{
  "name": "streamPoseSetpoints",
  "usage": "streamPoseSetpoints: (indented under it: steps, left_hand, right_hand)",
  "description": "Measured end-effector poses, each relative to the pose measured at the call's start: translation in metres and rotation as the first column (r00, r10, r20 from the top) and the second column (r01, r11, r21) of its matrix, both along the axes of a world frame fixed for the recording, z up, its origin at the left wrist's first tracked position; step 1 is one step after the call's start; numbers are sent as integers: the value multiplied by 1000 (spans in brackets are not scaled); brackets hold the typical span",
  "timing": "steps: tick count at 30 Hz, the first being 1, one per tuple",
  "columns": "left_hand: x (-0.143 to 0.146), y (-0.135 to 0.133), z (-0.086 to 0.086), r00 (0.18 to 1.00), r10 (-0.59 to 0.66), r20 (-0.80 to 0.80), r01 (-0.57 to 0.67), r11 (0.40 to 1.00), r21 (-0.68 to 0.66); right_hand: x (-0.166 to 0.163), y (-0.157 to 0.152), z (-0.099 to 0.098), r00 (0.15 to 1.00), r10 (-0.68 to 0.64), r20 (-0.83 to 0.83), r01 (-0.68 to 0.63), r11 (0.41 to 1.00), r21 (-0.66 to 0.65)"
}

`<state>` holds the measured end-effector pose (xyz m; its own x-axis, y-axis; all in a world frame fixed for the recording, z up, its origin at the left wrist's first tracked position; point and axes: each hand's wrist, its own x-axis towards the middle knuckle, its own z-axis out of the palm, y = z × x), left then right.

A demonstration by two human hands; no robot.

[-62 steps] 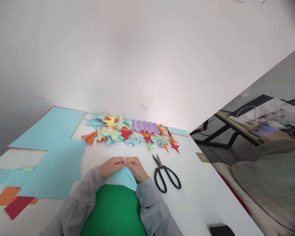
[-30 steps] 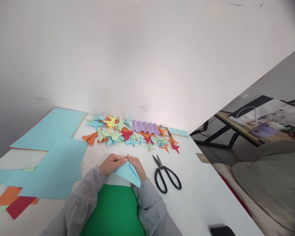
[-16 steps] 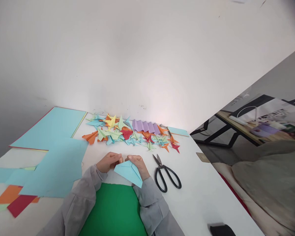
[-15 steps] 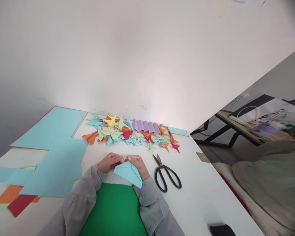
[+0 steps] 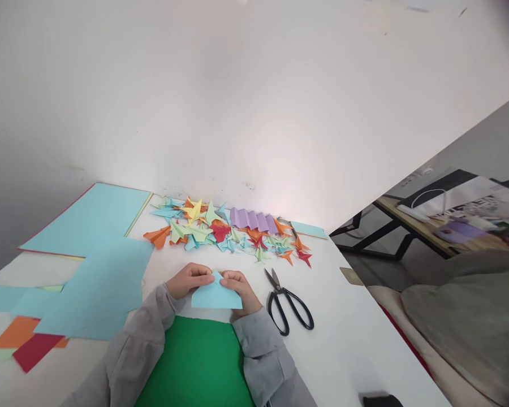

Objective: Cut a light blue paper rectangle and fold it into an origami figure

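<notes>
A folded light-blue sheet of paper [image 5: 216,296] is held up between both hands, its pointed end away from me and its straight edge toward me. My left hand [image 5: 190,280] pinches it near the point, thumb on top. My right hand [image 5: 242,289] grips the other side of the point, with the fingers behind the paper out of sight. Black-handled scissors [image 5: 286,299] lie to the right of my right hand, blades partly apart. Beyond the hands spreads a pile of small folded paper planes [image 5: 198,233] in several colours.
Large blue sheets [image 5: 95,288] lie at left, beside orange and red paper pieces [image 5: 36,351]. A purple pleated paper [image 5: 253,220] stands by the wall [image 5: 246,102]. A black object [image 5: 382,401] sits at the table's near right; a wooden table [image 5: 432,226] stands beyond.
The folded blue paper has been turned: its tilted, creased face is replaced by a plain face with a level near edge. Both hands now pinch close to its point.
</notes>
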<state>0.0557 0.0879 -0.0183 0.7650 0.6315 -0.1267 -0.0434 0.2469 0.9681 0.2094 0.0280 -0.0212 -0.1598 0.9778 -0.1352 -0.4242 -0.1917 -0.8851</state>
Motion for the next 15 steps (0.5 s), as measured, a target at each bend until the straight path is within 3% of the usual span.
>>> streamPoseSetpoints:
  steps: [5,11,15]
  left_hand:
    - [4,-3,2,999,-19,-29,20,999,35]
    - [2,-2,9,998,13,-58,6,947,322]
    - [2,-3,8,999,11,-40,3,941,337]
  right_hand:
    - [1,-3,3,993,100,60,-99,995,-13]
    - [1,-1,3,975,175,135,-174,985,-23]
    - [-1,-1,0,953,232,194,-228,973,-40]
